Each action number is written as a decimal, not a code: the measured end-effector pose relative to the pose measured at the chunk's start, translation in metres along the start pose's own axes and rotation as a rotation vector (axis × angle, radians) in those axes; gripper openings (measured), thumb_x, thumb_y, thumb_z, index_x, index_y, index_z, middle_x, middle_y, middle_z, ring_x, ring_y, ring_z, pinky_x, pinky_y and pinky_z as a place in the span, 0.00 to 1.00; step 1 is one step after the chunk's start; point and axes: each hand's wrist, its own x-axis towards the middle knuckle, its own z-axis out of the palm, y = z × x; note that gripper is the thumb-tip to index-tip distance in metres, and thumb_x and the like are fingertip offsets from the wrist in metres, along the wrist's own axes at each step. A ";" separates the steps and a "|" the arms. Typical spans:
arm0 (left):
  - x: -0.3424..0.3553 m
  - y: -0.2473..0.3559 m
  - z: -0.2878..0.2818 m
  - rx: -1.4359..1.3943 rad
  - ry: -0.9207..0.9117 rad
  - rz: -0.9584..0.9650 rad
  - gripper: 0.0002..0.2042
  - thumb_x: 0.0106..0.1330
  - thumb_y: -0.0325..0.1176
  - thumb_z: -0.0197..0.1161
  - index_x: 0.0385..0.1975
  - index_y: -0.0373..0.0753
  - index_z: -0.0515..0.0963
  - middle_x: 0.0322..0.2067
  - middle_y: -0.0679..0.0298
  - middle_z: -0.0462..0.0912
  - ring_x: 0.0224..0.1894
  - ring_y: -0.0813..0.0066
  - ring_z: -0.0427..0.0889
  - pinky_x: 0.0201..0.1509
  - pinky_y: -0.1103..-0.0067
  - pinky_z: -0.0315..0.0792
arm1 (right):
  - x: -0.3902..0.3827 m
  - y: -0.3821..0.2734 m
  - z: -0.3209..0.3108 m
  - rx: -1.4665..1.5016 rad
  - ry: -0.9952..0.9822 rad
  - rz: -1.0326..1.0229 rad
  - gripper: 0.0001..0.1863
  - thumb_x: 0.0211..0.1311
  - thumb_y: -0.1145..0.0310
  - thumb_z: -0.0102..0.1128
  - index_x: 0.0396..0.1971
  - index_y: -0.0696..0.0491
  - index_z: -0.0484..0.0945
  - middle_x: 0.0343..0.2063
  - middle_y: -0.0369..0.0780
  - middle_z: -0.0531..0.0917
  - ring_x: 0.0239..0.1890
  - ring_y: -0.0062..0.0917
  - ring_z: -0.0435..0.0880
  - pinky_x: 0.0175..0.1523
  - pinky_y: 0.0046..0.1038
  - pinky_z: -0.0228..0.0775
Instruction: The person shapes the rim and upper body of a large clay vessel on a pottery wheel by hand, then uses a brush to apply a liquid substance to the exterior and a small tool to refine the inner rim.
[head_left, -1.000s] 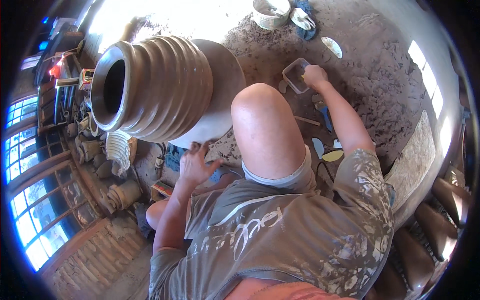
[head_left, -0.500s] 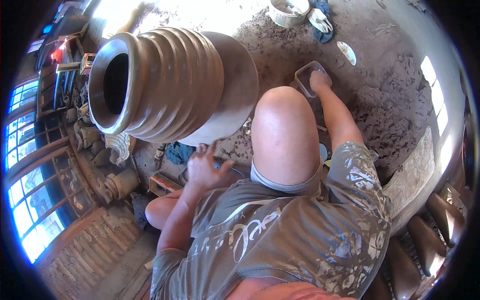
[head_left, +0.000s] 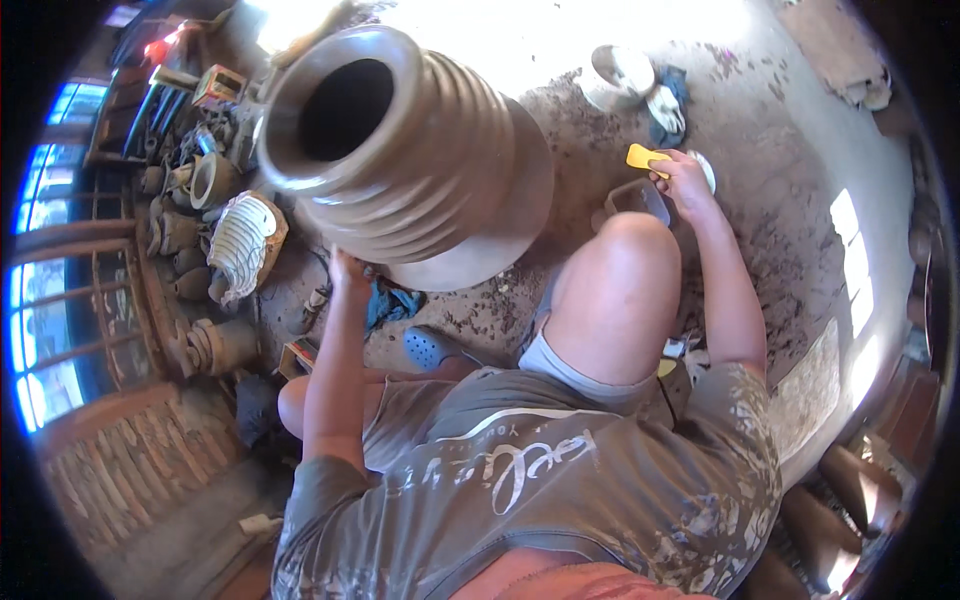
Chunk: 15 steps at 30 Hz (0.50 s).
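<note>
A large grey-brown clay pot (head_left: 440, 165) with a wide mouth and rounded ridges stands on a round wheel (head_left: 475, 262). My left hand (head_left: 348, 272) reaches to the near left of the pot, at its lower side; the fingers are hidden, and whether they touch the clay I cannot tell. Out to the right, my right hand (head_left: 688, 183) grips a small flat yellow scraper (head_left: 641, 156), held above a clear rectangular tub (head_left: 652, 203) on the floor. My raised knee partly covers that tub.
A pale bucket (head_left: 617, 82) stands at the far right beside cloths (head_left: 666, 112). Teal cloth (head_left: 398, 306) and a blue clog (head_left: 428, 347) lie below the wheel. Leftward are a white ridged piece (head_left: 243, 245) and several pots (head_left: 212, 182). Clay scraps litter the floor.
My right hand has come up out of the tub with the yellow scraper. From near my lap, my left hand has moved forward and left to the pot's side. The whole view has shifted.
</note>
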 end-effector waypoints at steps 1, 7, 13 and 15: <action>0.007 -0.024 -0.002 -0.047 -0.028 0.028 0.28 0.74 0.59 0.54 0.59 0.41 0.75 0.52 0.64 0.82 0.52 0.66 0.79 0.55 0.71 0.73 | -0.012 -0.030 0.021 0.078 -0.036 -0.056 0.11 0.62 0.73 0.67 0.44 0.56 0.84 0.29 0.35 0.84 0.30 0.15 0.80 0.33 0.20 0.70; -0.077 -0.156 0.058 -0.076 -0.036 -0.063 0.42 0.74 0.72 0.38 0.73 0.40 0.61 0.67 0.54 0.72 0.68 0.54 0.71 0.67 0.58 0.69 | -0.081 -0.164 0.099 -0.051 -0.102 -0.413 0.14 0.61 0.75 0.70 0.47 0.60 0.83 0.35 0.36 0.86 0.29 0.13 0.79 0.32 0.16 0.68; -0.135 -0.131 0.079 -0.002 -0.294 -0.394 0.44 0.72 0.72 0.44 0.75 0.41 0.57 0.70 0.52 0.67 0.65 0.55 0.70 0.66 0.58 0.65 | -0.115 -0.212 0.166 -0.429 0.133 -0.621 0.10 0.63 0.72 0.69 0.39 0.62 0.87 0.26 0.34 0.86 0.26 0.11 0.78 0.31 0.19 0.67; -0.109 -0.099 0.068 -0.178 -0.061 -0.237 0.46 0.71 0.71 0.48 0.76 0.38 0.54 0.72 0.50 0.64 0.71 0.54 0.67 0.74 0.58 0.60 | -0.130 -0.218 0.198 -0.399 0.155 -0.741 0.12 0.64 0.72 0.66 0.44 0.65 0.86 0.27 0.36 0.86 0.29 0.14 0.81 0.33 0.21 0.71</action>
